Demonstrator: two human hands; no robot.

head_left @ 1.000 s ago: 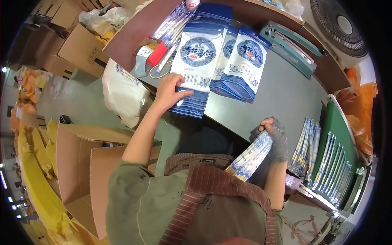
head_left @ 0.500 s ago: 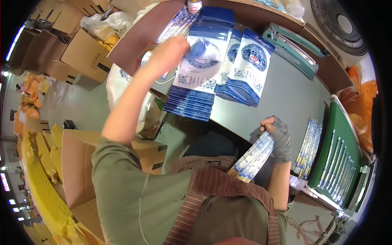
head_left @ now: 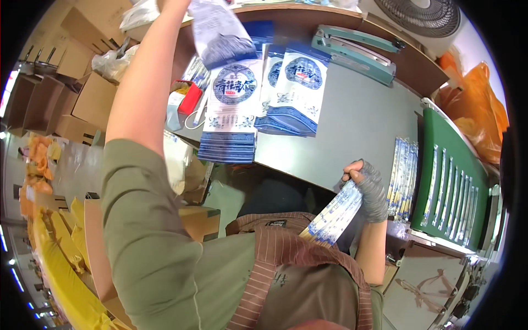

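Observation:
My left arm stretches up to the top edge, where my left hand (head_left: 175,3) is mostly cut off. From it hangs a white-and-blue packaging bag (head_left: 224,34), tilted and a little blurred; the fingers on it are out of sight. Below lies a fanned stack of the same bags (head_left: 234,107), with a second stack (head_left: 300,91) beside it. My right hand (head_left: 367,184), in a grey fingerless covering, is closed round a bundle of wrapped chopsticks (head_left: 334,214) near the table's front edge, the bundle slanting toward my apron.
At the right, wrapped chopsticks (head_left: 402,179) lie beside a green slotted board (head_left: 440,165) carrying several more. A teal bag sealer (head_left: 357,58) stands at the back, under a fan (head_left: 421,16). Left of the bags is a red box (head_left: 190,98). Cardboard boxes (head_left: 96,102) stand on the left.
My left hand has moved up and away from the stack with a bag lifted off it. The view has shifted; my right hand keeps its hold on the chopsticks.

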